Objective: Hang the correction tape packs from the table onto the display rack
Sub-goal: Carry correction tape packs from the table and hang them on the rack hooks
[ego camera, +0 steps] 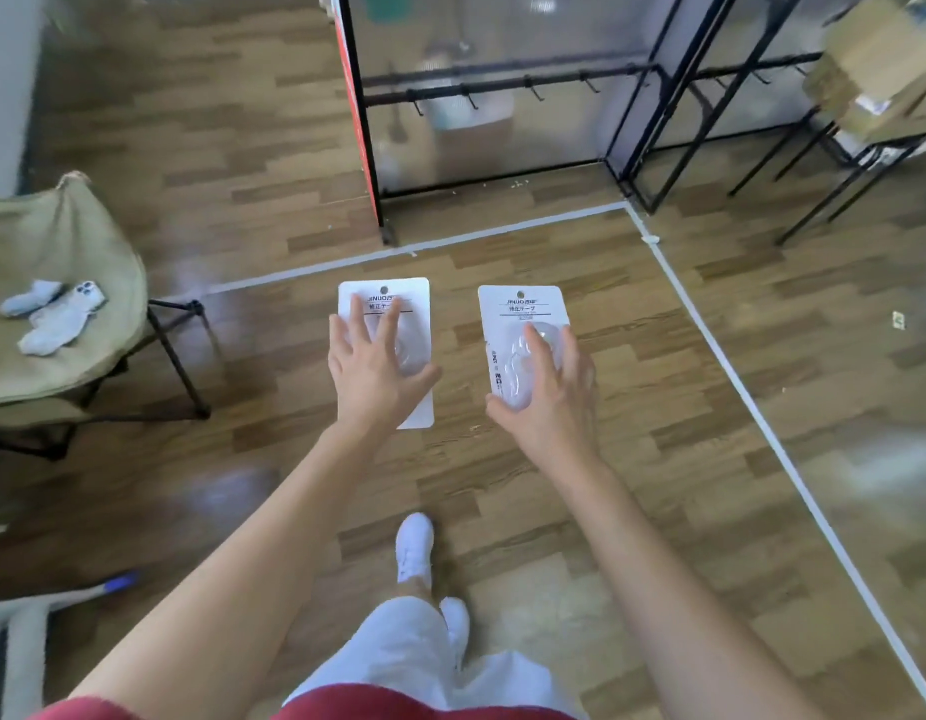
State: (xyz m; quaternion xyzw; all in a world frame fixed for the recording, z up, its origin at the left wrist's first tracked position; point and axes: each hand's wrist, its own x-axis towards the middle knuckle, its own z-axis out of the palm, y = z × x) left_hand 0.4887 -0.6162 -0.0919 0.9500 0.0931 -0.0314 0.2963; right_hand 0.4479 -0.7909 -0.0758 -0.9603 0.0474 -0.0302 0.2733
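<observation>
Head cam: left hand [369, 366] is spread wide over one correction tape pack [398, 291], clamping it edge to edge; right hand [549, 387] cups a second pack [507, 324] round its blister. Both are up in the air above the wood floor [502, 485], display rack [502, 85] well ahead.

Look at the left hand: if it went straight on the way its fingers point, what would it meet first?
Most likely the display rack. The left hand, holding a correction tape pack, points toward the rack's left upright post. Nothing shows in between, though depth is unclear.
</observation>
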